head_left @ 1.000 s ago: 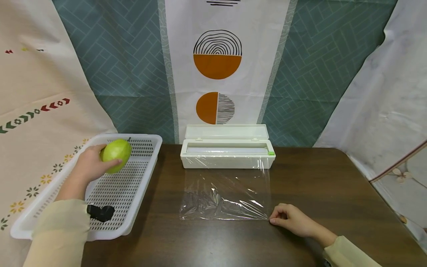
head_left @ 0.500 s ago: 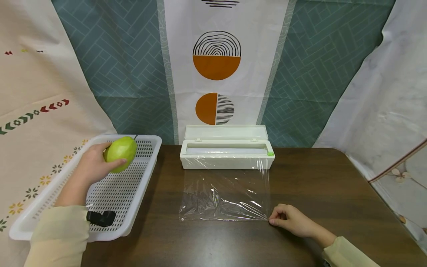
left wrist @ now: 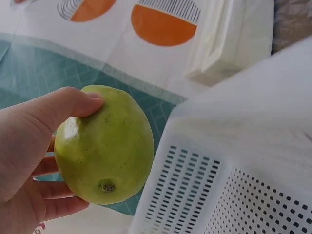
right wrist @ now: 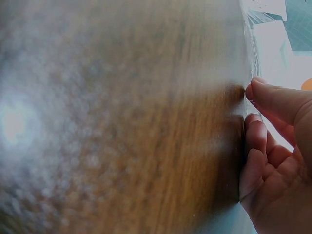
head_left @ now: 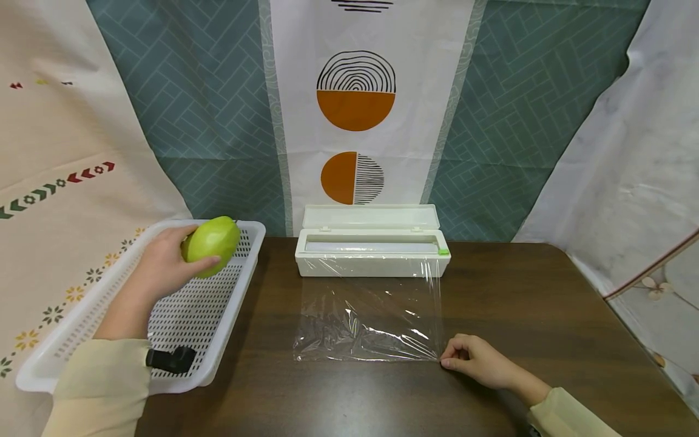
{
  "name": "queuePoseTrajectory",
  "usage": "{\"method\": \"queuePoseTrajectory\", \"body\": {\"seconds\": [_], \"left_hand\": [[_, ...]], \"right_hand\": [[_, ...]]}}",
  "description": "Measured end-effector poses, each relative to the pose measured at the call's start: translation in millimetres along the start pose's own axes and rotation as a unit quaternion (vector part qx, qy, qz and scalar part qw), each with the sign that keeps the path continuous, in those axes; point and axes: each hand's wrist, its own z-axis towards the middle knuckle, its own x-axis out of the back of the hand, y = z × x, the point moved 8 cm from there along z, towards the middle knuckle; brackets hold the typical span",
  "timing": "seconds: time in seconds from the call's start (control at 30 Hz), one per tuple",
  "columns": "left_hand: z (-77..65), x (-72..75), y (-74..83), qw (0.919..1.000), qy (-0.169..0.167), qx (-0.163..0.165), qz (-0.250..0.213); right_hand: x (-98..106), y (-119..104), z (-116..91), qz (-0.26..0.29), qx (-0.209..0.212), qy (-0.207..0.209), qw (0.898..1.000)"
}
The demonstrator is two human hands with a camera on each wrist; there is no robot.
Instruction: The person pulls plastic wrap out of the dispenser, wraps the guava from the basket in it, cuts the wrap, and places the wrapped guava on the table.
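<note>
My left hand point(head_left: 169, 261) grips a green pear point(head_left: 214, 246) above the far part of a white perforated basket point(head_left: 248, 267). In the left wrist view the thumb lies over the pear point(left wrist: 107, 146) and the fingers curl behind it; its brown calyx faces the camera. On the table my right hand point(head_left: 480, 361) pinches the near right corner of a clear sheet of plastic wrap point(head_left: 371, 321). That sheet runs out from a white wrap dispenser point(head_left: 374, 266) whose lid stands raised. Up close in the right wrist view, the right hand point(right wrist: 278, 141) rests low against the tabletop.
The dark wooden table point(head_left: 524, 291) spreads around the dispenser and right hand. A green slider point(head_left: 443, 251) sits at the dispenser's right end. Patterned cloth point(head_left: 218, 121) hangs behind the table. A black wrist camera mount point(head_left: 173, 359) juts from the left sleeve over the basket.
The left hand has carried the pear to the right and slightly up over the basket, turning it a little. The right hand and the plastic wrap have stayed where they were.
</note>
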Motion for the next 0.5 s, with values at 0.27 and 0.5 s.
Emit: {"method": "queuePoseTrajectory", "body": {"seconds": [0.27, 0.5], "left_hand": [[-0.1, 0.9, 15.4, 1.0000, 0.000, -0.006, -0.005], [-0.8, -0.1, 27.2, 0.9998, -0.006, -0.010, -0.015]], "right_hand": [[0, 1, 0, -0.002, -0.004, -0.001, 1.000], [0, 1, 0, -0.002, -0.002, -0.001, 1.000]]}}
